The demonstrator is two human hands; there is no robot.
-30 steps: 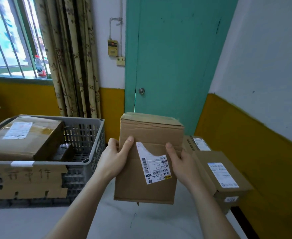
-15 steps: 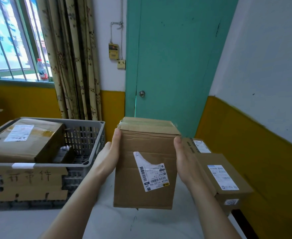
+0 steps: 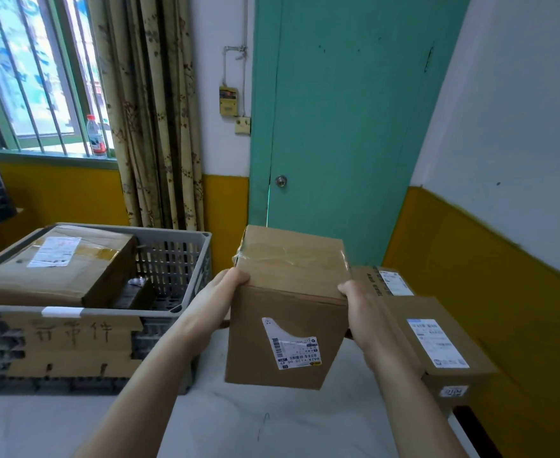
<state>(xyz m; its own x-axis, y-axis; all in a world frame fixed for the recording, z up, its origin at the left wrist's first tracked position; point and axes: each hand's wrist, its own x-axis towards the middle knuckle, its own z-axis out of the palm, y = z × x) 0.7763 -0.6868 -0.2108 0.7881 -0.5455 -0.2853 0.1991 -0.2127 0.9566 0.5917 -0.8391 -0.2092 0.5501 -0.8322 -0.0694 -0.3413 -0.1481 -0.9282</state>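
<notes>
A gray crate [image 3: 186, 269] sits on the white counter [image 3: 272, 424], far over at 9 o'clock. A big box [image 3: 57, 269] lies inside it.

Next comes the left hand [image 3: 220, 297]. It holds the left side of the box [image 3: 288, 309], up near the top. Its thumb lies on the top edge. Its fingers go round the side, mostly hidden, so I cannot tell if they are spread.

The box is in the middle, up in the air above the counter. Its long side runs from 6 o'clock to 12 o'clock, and the taped top tips away from the person. A white label [image 3: 291, 348] is stuck on the near face, upside down.

The right hand [image 3: 359, 309] grips the right side the same way, thumb on the near edge, fingers hidden. Both hands squeeze the box between them, so neither is nearer.

Two small boxes [image 3: 437, 342] lie on the counter at 3 o'clock, just beside the right hand.

I think the box goes down next. The crate is on the left hand's side, and the small boxes are on the right hand's side.
</notes>
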